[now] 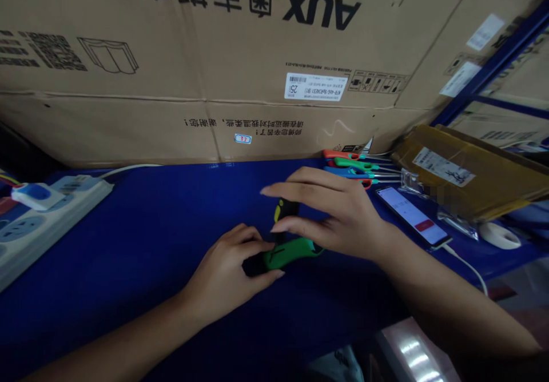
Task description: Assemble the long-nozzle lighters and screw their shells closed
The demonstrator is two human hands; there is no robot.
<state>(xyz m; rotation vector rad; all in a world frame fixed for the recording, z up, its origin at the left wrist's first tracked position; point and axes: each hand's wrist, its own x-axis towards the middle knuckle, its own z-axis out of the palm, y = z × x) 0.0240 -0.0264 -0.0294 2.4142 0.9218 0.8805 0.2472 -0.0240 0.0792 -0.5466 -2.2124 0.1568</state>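
Observation:
My left hand [234, 270] is closed around the black end of a green-and-black tool handle [289, 252] that lies on the blue tabletop [141, 239]. My right hand [332, 210] hovers over the same handle with its fingers stretched out and slightly spread, the fingertips touching the green part. Under the right fingers stands a black piece with a yellow mark [283, 210], partly hidden. Whether the right hand grips anything is not shown.
A big cardboard box [223, 56] walls off the back. Several coloured screwdrivers [355, 167] lie behind my right hand. A phone [412, 215] with a white cable, a yellow padded envelope [467, 170] and a tape roll [500, 235] sit right. A power strip [43, 210] lies left.

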